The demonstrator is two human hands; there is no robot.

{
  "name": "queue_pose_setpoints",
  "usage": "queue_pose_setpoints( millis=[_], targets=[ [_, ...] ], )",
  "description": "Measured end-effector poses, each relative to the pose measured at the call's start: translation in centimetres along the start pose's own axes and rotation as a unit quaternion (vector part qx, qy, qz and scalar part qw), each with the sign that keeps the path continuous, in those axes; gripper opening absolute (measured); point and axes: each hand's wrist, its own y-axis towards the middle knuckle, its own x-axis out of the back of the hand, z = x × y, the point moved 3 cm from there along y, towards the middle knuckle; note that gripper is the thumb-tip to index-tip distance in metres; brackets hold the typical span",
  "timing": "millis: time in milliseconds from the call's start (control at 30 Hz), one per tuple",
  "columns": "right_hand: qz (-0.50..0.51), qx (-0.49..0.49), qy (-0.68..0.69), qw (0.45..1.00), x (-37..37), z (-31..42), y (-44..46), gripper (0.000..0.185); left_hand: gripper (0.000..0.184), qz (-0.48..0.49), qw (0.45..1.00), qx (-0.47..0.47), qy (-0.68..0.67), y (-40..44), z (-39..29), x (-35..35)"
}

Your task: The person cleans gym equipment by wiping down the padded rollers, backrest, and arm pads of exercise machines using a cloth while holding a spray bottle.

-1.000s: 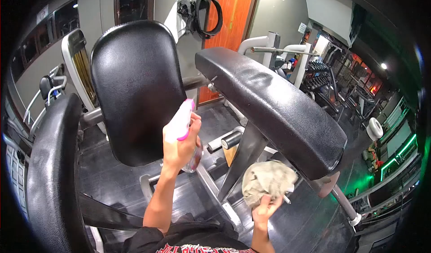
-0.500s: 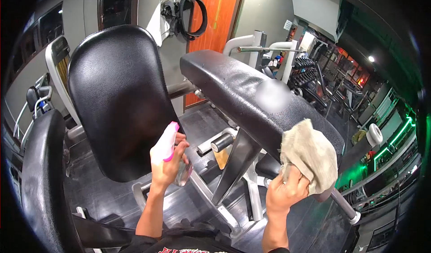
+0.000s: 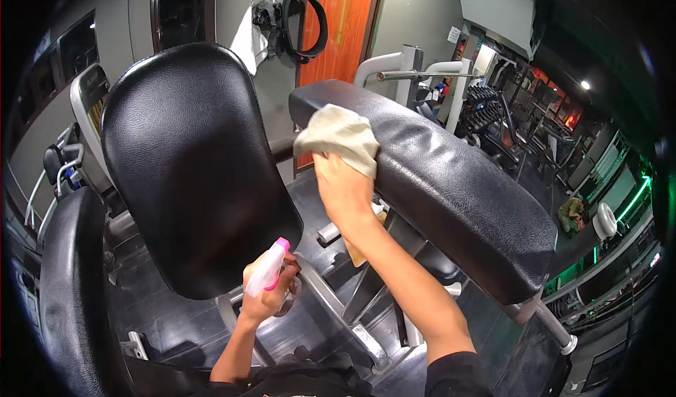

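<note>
My right hand (image 3: 343, 189) presses a beige cloth (image 3: 339, 136) against the near side and top edge of a long black padded cushion (image 3: 451, 165), close to its far left end. The cloth hides most of my fingertips. Lower down, my left hand (image 3: 262, 300) is wrapped around a spray bottle (image 3: 267, 270) with a white and pink trigger head. Part of its clear body shows below my fingers. The bottle is just below a large upright black seat pad (image 3: 186, 165) and apart from the long cushion.
Another black pad (image 3: 70, 284) stands at the left edge. Metal frame bars (image 3: 331, 291) run under the cushions. Belts (image 3: 304, 27) hang on the wall by an orange door (image 3: 345, 24). A person (image 3: 569, 214) is low down at the far right, with dumbbells (image 3: 482, 108) behind.
My right hand has carried the cloth from the near right end of the long cushion to its far left end. My left hand with the spray bottle has dropped lower.
</note>
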Motion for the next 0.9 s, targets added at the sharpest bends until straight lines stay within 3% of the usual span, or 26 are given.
queue_pose_setpoints(
  millis=[33,100,167,233,267,300,367,433,533,567,633,667,700,833,867,900],
  targets=[
    [-0.004,0.005,-0.004,1.000,-1.5,0.5,0.9,0.030,0.015,-0.005,1.000,0.002,0.005,-0.1,0.2,0.2],
    [-0.008,-0.031,0.122,0.992,-6.3,0.9,2.2,0.024,0.015,-0.007,1.000,-0.009,0.002,0.0,0.2,0.3],
    [0.016,-0.008,0.115,0.993,-7.0,1.9,4.9,0.022,0.016,-0.007,1.000,-0.017,-0.001,-0.1,0.3,0.5],
    [0.074,0.045,-0.053,0.995,-8.7,2.9,6.2,0.031,0.015,0.000,0.999,0.012,0.029,-0.3,0.9,0.5],
    [-0.020,0.053,-0.051,0.997,-9.1,3.2,6.5,0.026,0.015,0.004,0.999,0.014,0.033,-0.4,1.1,0.4],
    [-0.022,0.050,-0.051,0.997,-9.8,3.3,7.2,0.026,0.015,0.005,0.999,0.013,0.034,-0.5,1.0,0.4],
    [0.067,0.029,0.015,0.997,-10.6,3.2,9.1,0.030,0.013,0.027,0.998,0.031,0.039,-0.6,0.7,0.1],
    [0.045,-0.006,-0.012,0.999,-10.6,3.3,10.7,0.031,0.012,0.035,0.997,0.027,0.057,-0.6,0.5,-0.2],
    [0.177,-0.074,0.063,0.979,-11.7,2.4,13.3,0.037,0.017,0.036,0.999,0.032,-0.006,-0.8,1.6,-0.2],
    [0.175,-0.074,0.063,0.980,-11.5,2.0,14.2,0.037,0.017,0.036,0.999,0.030,-0.006,-0.8,1.6,-0.1],
    [0.271,-0.162,0.135,0.939,-11.9,0.3,15.2,0.037,0.016,0.044,0.998,0.049,-0.022,-0.7,1.8,-0.1],
    [0.314,-0.177,0.085,0.929,-12.3,-0.8,16.1,0.039,0.015,0.042,0.997,0.064,-0.011,-0.7,2.0,0.0],
    [0.283,-0.209,0.103,0.930,-12.3,-1.9,16.0,0.041,0.015,0.043,0.997,0.063,-0.009,-0.7,1.9,-0.1],
    [0.371,-0.283,0.130,0.875,-11.1,-7.3,17.0,0.042,0.013,0.042,0.995,0.084,-0.025,-1.0,2.6,0.1],
    [0.418,-0.255,0.098,0.866,-9.8,-8.4,16.8,0.043,0.013,0.049,0.996,0.068,-0.015,-1.0,2.8,0.2],
    [0.402,-0.310,0.088,0.857,-9.8,-9.8,16.4,0.044,0.014,0.056,0.997,0.052,-0.004,-1.0,2.9,0.2]
  ],
)
